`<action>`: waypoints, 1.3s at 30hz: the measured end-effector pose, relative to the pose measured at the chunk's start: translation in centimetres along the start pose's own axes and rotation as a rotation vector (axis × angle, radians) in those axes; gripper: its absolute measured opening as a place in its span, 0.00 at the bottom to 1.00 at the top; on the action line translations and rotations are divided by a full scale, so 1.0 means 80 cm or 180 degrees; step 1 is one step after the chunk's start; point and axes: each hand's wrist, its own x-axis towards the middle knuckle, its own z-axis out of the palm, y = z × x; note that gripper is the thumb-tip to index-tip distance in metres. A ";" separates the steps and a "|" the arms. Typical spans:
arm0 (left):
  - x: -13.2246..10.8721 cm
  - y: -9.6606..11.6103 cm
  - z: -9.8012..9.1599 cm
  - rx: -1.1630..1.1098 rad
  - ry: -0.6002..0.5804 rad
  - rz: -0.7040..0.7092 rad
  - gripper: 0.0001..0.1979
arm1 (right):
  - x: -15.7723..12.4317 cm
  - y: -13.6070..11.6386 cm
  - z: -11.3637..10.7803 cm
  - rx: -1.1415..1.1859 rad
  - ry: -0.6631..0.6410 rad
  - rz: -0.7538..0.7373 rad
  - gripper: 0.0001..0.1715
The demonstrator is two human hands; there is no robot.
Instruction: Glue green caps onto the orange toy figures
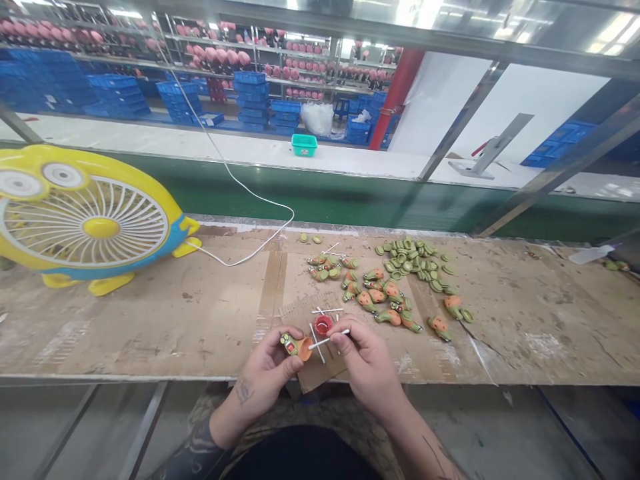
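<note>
My left hand [275, 363] is closed around a small green and orange toy figure [296, 346] with a painted face, its hollow orange end turned to the right. Pinched in my right hand [364, 350] is a cotton swab [324, 341], one tip close to the figure's open rim; whether it touches, I cannot tell. Just beyond both hands stands a small red pot [323, 325]. Several loose swabs [327, 311] lie around the pot. Similar toy figures [380, 293] lie in a group past my right hand, beside a heap of small green oval pieces [413, 257].
A yellow minion-shaped fan [100, 220] stands on the left, its white cable [260, 193] running up and back. Cardboard [210, 320] covers the bench. Behind are a green bin [304, 145] on a white ledge, metal posts [463, 120] and stacked blue crates [251, 100].
</note>
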 end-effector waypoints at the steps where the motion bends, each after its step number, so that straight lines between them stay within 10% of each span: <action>1: 0.000 0.000 0.001 0.0011 -0.0001 0.0010 0.19 | 0.000 0.001 0.000 -0.0011 -0.0006 0.0002 0.12; 29: -0.005 -0.001 -0.003 0.0097 0.0204 -0.0456 0.31 | -0.004 -0.007 0.002 -0.0218 -0.0184 -0.0151 0.14; 39: -0.003 0.006 -0.004 0.0135 0.0544 -0.0536 0.30 | 0.019 0.051 -0.006 -0.0800 0.0092 -0.0063 0.11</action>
